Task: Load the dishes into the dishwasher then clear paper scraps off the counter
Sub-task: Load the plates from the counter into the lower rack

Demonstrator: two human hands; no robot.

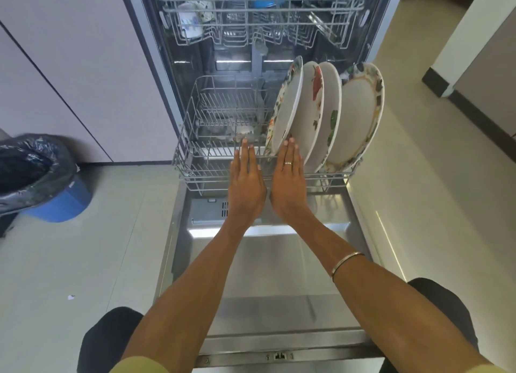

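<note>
I see the dishwasher (268,51) open at frame centre, its door (265,275) lowered toward me. The lower rack (195,155) is pulled out; four floral plates (329,110) stand on edge at its right. My left hand (247,183) and right hand (289,183) lie flat on the rack's front rail, each grip wide, holding nothing. A lined blue bin (42,183) sits at left.
</note>
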